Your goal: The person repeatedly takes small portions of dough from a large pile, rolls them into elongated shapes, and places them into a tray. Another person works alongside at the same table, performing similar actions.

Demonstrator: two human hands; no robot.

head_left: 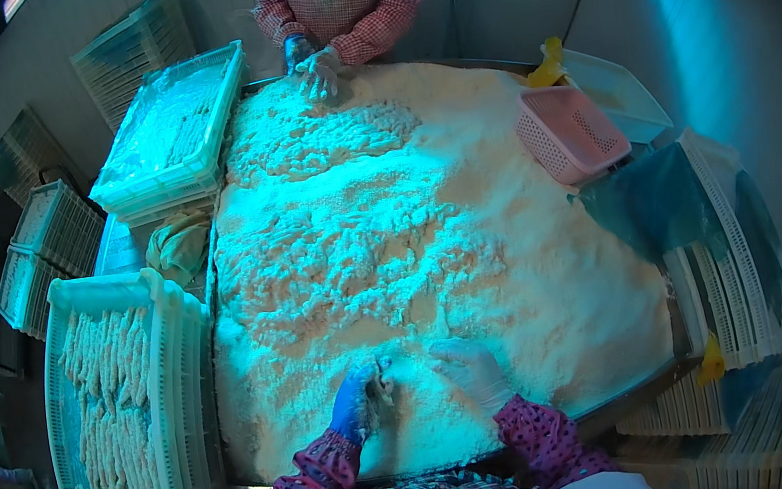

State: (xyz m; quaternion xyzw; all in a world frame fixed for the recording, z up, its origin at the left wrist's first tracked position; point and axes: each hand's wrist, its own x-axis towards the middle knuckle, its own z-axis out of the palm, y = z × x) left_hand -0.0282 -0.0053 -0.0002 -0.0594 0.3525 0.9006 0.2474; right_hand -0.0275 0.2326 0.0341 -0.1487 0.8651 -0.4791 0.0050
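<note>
A deep bed of pale breadcrumb-like coating [544, 252] covers the table in front of me. At its near edge my left hand [358, 401], in a blue glove, curls closed around a small crumb-dusted piece [383, 381], whose kind I cannot make out. My right hand [473, 372], in a white glove, rests on the crumbs just right of it, fingers stretched out and dusted. Lumpy coated pieces [342, 252] lie heaped across the middle of the bed, partly buried.
A stacked tray [156, 330] with rows of coated strips [115, 427] stands at left, more trays [189, 178] beyond it and a cloth [179, 248] between. A pink basket [576, 131] and racks [718, 266] flank the right. Opposite, a co-worker's gloved hands [316, 68] hover over the crumbs.
</note>
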